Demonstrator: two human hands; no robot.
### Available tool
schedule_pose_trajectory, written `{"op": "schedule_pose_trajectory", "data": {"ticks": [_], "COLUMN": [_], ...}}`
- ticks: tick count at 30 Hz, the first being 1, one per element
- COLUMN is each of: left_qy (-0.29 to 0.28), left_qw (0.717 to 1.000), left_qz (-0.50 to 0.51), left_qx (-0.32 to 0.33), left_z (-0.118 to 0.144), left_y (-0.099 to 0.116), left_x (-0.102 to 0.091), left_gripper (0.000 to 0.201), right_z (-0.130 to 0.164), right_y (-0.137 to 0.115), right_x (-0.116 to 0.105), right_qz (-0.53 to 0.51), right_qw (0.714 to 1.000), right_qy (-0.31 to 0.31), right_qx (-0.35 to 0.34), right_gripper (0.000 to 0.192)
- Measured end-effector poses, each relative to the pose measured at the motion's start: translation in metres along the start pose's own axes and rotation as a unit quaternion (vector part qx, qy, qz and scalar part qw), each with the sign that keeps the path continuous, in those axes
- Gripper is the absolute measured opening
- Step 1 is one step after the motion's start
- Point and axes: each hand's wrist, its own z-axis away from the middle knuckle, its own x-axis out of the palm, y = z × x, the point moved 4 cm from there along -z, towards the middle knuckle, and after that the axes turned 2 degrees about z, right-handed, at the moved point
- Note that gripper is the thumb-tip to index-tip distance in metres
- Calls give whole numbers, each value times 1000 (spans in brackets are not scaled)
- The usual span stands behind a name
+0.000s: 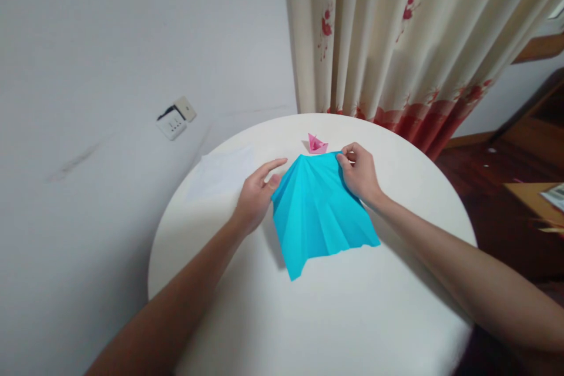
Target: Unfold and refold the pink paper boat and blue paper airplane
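The blue pleated paper (319, 211) lies near the middle of the round white table (308, 317), fanned out wide toward me and gathered narrow at its far end. My right hand (359, 173) pinches the paper's far right corner between thumb and fingertips, the fingers curled together. My left hand (255, 197) sits at the paper's left edge, thumb tucked against the folds and the forefinger stretched out loosely above it; the other fingers are bent, not gripping hard. Just beyond the paper's far end stands a small pink folded boat (317, 144). Left of the paper, past my left hand, a white sheet (220, 173) lies flat.
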Motion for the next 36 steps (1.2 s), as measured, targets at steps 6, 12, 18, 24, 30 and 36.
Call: {"op": "schedule_pose_trajectory", "data": {"ticks": [6, 12, 18, 24, 30, 36], "left_qy": [-100, 13, 93, 112, 90, 99], "left_qw": [987, 984, 983, 972, 967, 969], "left_qz": [-68, -146, -114, -209, -228, -211], "left_qx": [-111, -99, -105, -1, 67, 85], "left_z": [1, -5, -10, -18, -17, -19], "left_y": [-28, -43, -62, -41, -30, -30], "left_x": [2, -17, -30, -39, -37, -43], "left_gripper": [64, 34, 39, 30, 26, 28], "right_z": [3, 3, 14, 22, 26, 18], "right_y": [16, 15, -2, -17, 14, 9], "right_x": [9, 11, 15, 19, 37, 31], "right_qz": [73, 80, 121, 55, -194, -118], "right_qw": [997, 995, 988, 988, 949, 986], "right_qy": [-23, -44, -8, -21, -158, -99], "right_qx": [-25, -41, -99, -140, 190, 70], "right_gripper": [13, 13, 9, 10, 43, 37]}}
